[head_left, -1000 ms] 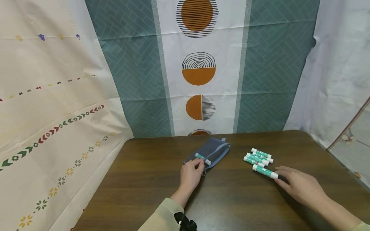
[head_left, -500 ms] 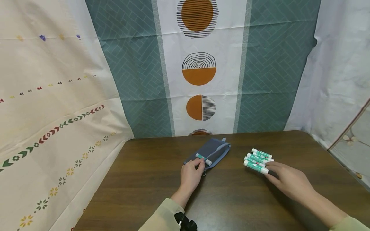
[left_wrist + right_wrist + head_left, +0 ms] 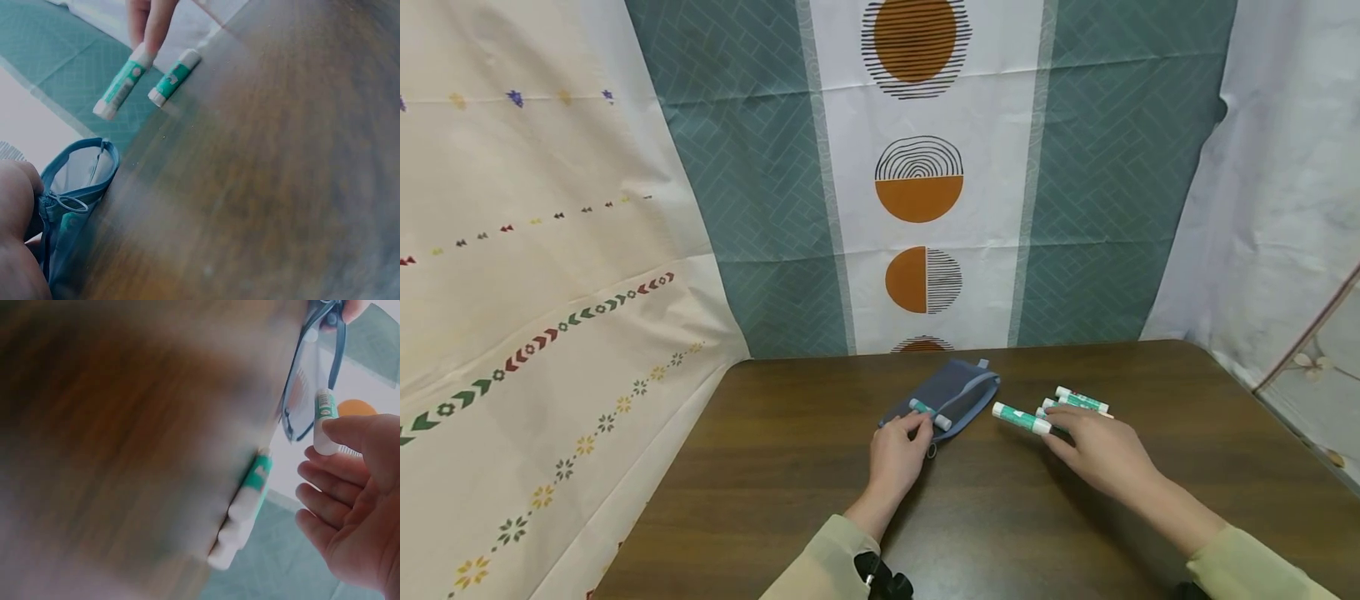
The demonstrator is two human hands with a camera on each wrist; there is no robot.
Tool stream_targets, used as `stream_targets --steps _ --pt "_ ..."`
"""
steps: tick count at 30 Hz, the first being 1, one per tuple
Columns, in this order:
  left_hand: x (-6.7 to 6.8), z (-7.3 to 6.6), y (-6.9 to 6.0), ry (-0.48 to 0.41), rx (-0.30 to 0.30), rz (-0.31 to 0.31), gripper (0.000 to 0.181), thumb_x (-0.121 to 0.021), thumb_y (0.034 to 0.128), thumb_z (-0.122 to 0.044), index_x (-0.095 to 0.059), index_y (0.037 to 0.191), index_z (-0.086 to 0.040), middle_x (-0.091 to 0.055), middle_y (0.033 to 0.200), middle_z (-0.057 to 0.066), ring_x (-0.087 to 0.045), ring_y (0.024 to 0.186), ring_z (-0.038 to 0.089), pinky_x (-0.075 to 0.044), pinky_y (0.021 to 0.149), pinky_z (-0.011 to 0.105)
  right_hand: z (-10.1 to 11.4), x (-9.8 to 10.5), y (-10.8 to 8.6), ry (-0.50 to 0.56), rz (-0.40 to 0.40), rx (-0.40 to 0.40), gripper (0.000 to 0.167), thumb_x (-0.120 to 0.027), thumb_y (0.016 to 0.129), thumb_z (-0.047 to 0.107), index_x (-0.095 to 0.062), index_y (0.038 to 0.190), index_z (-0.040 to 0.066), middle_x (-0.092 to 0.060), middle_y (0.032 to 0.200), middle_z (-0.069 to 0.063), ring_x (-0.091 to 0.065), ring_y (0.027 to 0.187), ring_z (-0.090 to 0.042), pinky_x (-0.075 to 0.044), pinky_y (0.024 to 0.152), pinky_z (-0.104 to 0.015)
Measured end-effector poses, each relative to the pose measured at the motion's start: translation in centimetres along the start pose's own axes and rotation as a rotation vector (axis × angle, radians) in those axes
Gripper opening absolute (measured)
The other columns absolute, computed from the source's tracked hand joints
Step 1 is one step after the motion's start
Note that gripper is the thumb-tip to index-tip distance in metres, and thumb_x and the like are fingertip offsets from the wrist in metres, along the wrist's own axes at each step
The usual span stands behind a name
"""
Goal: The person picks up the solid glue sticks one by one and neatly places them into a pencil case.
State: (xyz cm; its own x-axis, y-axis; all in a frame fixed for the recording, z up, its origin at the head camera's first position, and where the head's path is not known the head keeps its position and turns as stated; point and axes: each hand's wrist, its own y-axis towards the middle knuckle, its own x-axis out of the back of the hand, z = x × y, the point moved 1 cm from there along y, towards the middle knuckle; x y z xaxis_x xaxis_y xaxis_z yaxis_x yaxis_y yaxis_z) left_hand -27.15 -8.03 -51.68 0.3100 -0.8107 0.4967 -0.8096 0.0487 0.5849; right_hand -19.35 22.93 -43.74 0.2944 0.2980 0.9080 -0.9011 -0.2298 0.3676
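Right hand pinches green-white tube aloft; left hand grips pouch

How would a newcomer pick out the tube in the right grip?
On the brown table, find the open blue pouch. Right of it, in the head view, is a green tube with white ends, in the right grip. It alone is held there; the similar tubes farther right lie on the table.

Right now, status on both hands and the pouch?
Left hand grips pouch, mouth open. Right hand pinches glue stick, short of pouch. No obstruction visible between stick and pouch.
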Motion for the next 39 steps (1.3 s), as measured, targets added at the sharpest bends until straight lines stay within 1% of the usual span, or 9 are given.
stream_targets --steps 6,12,15,20,21,25,31,37,39 --pt "-0.5 0.4 0.3 0.009 -0.009 -0.002 0.022 -0.073 0.1038 -0.033 -0.090 0.113 -0.022 -0.084 0.115 0.003 -0.077 0.116 0.040 -0.058 0.103 0.056 1.3 -1.1 1.2 0.037 -0.001 -0.007 0.033 -0.085 0.097 0.028 -0.083 0.123 0.007 -0.079 0.128 -0.011 -0.076 0.118 -0.037 -0.062 0.074 -0.054" --pt "-1.3 1.1 0.3 0.040 0.020 -0.006 0.019 -0.076 0.1012 -0.031 -0.091 0.111 -0.027 -0.083 0.114 -0.004 -0.077 0.118 0.038 -0.057 0.105 0.055 2.5 -2.0 2.5 0.067 0.016 -0.016 0.030 -0.086 0.097 0.027 -0.084 0.119 0.007 -0.079 0.126 -0.011 -0.078 0.109 -0.034 -0.060 0.068 -0.047" --pt "-0.7 0.2 0.4 0.031 0.049 0.012 0.019 -0.075 0.1013 -0.028 -0.091 0.112 -0.023 -0.083 0.116 0.001 -0.076 0.119 0.042 -0.056 0.105 0.058 2.8 -2.5 3.3 0.076 0.038 -0.019 0.030 -0.084 0.098 0.027 -0.083 0.120 0.007 -0.079 0.127 -0.012 -0.078 0.109 -0.034 -0.061 0.070 -0.048" --pt "-0.4 0.1 0.3 0.024 0.017 0.004 0.021 -0.074 0.1033 -0.031 -0.090 0.112 -0.021 -0.084 0.114 0.004 -0.076 0.117 0.042 -0.057 0.102 0.058 3.5 -3.1 4.5 0.077 0.069 -0.021 0.027 -0.083 0.099 0.026 -0.083 0.117 0.006 -0.079 0.125 -0.013 -0.078 0.109 -0.034 -0.063 0.078 -0.052" --pt "-0.8 0.7 0.3 0.034 0.003 -0.009 0.022 -0.073 0.1036 -0.033 -0.090 0.112 -0.022 -0.084 0.113 0.003 -0.077 0.116 0.040 -0.058 0.101 0.055 3.6 -3.2 4.7 0.076 0.069 -0.014 0.025 -0.083 0.099 0.026 -0.083 0.115 0.007 -0.079 0.124 -0.013 -0.078 0.107 -0.033 -0.063 0.078 -0.051" --pt "0.0 -0.2 0.3 0.018 -0.004 0.001 0.023 -0.072 0.1040 -0.031 -0.090 0.113 -0.021 -0.084 0.113 0.003 -0.078 0.116 0.038 -0.058 0.103 0.054 4.1 -3.5 5.3 0.078 0.077 -0.004 0.022 -0.083 0.099 0.025 -0.083 0.112 0.007 -0.080 0.119 -0.011 -0.079 0.102 -0.032 -0.063 0.075 -0.050" --pt "0.9 -1.6 0.3 -0.027 0.051 0.045 0.024 -0.072 0.1031 -0.025 -0.089 0.115 -0.014 -0.083 0.116 0.007 -0.074 0.121 0.044 -0.055 0.107 0.059 4.6 -4.0 6.0 0.062 0.108 -0.016 0.022 -0.083 0.099 0.027 -0.084 0.111 0.009 -0.080 0.112 -0.007 -0.078 0.095 -0.027 -0.060 0.068 -0.046" --pt "0.6 -1.0 0.1 -0.011 0.009 0.008 0.025 -0.070 0.1054 -0.029 -0.089 0.115 -0.016 -0.083 0.115 0.008 -0.077 0.116 0.043 -0.058 0.104 0.056 5.3 -4.7 6.8 0.064 0.137 -0.030 0.021 -0.084 0.099 0.027 -0.084 0.110 0.010 -0.079 0.103 -0.003 -0.075 0.087 -0.023 -0.060 0.069 -0.045" --pt "0.9 -1.4 0.1 -0.029 0.033 0.020 0.024 -0.072 0.1047 -0.029 -0.090 0.114 -0.016 -0.083 0.116 0.009 -0.075 0.118 0.047 -0.057 0.105 0.060 5.5 -4.9 7.1 0.070 0.147 -0.031 0.020 -0.084 0.099 0.027 -0.084 0.110 0.010 -0.079 0.103 -0.003 -0.075 0.088 -0.023 -0.060 0.070 -0.046"
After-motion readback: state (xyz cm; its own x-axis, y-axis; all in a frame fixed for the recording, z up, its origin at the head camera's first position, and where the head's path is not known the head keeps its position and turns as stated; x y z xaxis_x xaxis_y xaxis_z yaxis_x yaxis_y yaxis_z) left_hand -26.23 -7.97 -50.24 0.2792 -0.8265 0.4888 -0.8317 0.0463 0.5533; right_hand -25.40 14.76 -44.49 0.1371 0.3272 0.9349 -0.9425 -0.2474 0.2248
